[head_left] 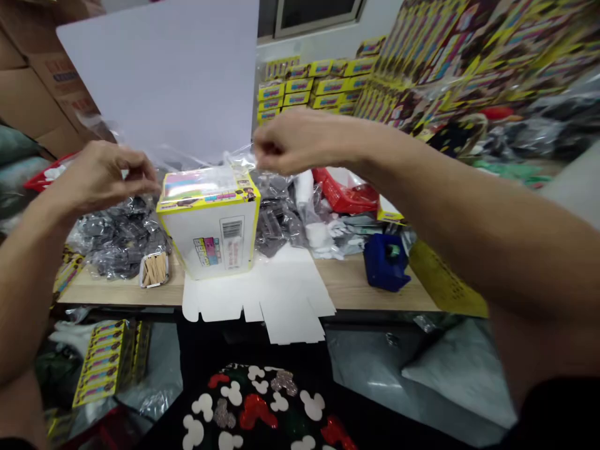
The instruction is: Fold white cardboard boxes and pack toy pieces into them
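A white box with yellow edges, a barcode and a printed logo (213,240) stands upright on white flat cardboard (285,281) at the table's front edge. Clear plastic film (187,156) stretches above and behind the box. At the box's upper left, my left hand (110,175) has its thumb and fingers pinched on the film. My right hand (285,140) is closed at the box's upper right, with film at its fingers.
Bagged dark pieces (124,240) and a tray of wooden sticks (154,270) lie left. A red basket (344,194), blue tape dispenser (387,262) and yellow basket (445,284) are right. Behind stand a white board (169,75) and stacked yellow boxes (323,87).
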### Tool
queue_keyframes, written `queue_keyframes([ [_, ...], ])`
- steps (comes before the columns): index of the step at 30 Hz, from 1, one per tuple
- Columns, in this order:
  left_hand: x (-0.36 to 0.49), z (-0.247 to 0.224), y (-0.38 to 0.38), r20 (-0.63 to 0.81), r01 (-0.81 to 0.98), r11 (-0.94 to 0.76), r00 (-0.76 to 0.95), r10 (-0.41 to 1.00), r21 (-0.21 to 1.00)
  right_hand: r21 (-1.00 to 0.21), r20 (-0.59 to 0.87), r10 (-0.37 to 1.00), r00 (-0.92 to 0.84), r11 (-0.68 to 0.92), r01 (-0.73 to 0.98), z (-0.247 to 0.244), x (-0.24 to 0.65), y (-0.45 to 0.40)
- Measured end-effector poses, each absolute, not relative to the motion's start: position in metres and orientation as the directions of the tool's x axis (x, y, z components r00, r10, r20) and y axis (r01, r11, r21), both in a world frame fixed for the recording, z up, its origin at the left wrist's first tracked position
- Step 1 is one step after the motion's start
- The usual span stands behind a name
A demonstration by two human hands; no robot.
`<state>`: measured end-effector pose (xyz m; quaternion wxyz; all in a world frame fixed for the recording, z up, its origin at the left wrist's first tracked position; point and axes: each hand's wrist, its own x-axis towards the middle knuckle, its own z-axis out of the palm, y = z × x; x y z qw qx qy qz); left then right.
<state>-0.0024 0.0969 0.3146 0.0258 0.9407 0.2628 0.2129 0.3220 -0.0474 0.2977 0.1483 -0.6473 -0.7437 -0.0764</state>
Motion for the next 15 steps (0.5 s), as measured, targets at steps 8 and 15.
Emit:
queue_keyframes([
  [8,-0.03,0.273,0.092,0.76,0.104,-0.777,0.167,0.629,0.621,-0.1,0.588,0.807,-0.053,0.138,0.985,0.322,0.33,-0.117],
  [15,0.014,0.27,0.122,0.607,0.07,-0.639,0.251,0.754,0.766,-0.274,0.329,0.944,0.012,0.083,0.958,0.288,0.329,-0.048],
])
